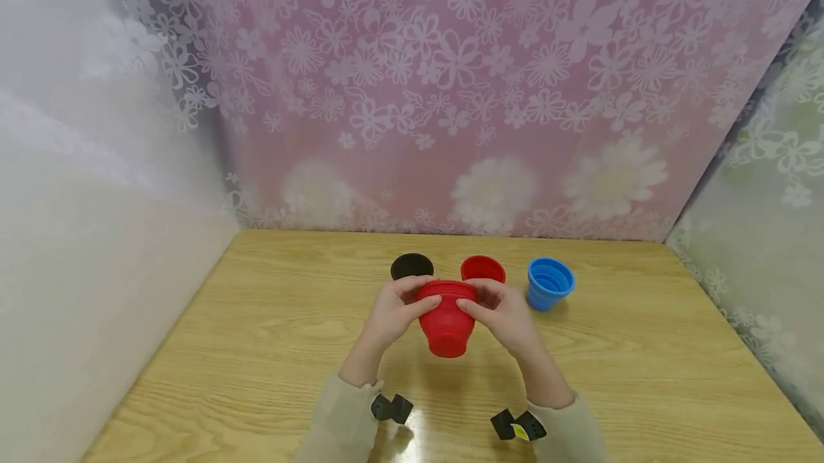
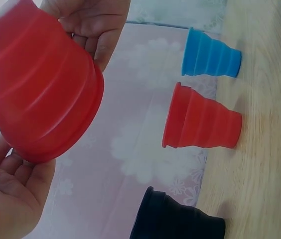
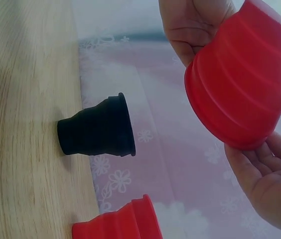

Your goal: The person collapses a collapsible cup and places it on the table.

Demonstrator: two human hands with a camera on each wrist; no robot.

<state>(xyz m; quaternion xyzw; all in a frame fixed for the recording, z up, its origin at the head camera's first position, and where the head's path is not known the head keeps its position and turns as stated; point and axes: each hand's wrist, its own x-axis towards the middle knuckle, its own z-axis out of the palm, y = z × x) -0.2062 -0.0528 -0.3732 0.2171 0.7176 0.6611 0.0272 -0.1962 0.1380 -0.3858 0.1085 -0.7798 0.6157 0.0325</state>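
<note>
- The left hand (image 1: 399, 309) grips the held red cup from its left side, thumb on the near wall and fingers around toward the rim. A light pinch should suit; the stepped wall looks soft and could buckle under a hard squeeze.
- Between the hands, the held red cup (image 1: 448, 323) is raised above the bench (image 1: 290, 338), tipped so that its narrow base points toward the wearer and its wide rim faces away and down. Steadying it calls for equal pressure from both sides, since uneven pushing would likely twist it.
- The right hand (image 1: 505, 313) grips the opposite side in nearly the same way, thumb on the wall. Matching the left thumb's height should help hold the rim level.
- Beyond the left hand, the black cup (image 1: 412, 264) stands upright, its lower part hidden in the head view.
- Next, the standing red cup (image 1: 483, 267) is upright, apart from the black one and partly covered by the right hand.
- Farthest right, the blue cup (image 1: 549, 288) stands upright near it. This row could be knocked if the hands reach forward low; a higher path would be safer.
</note>
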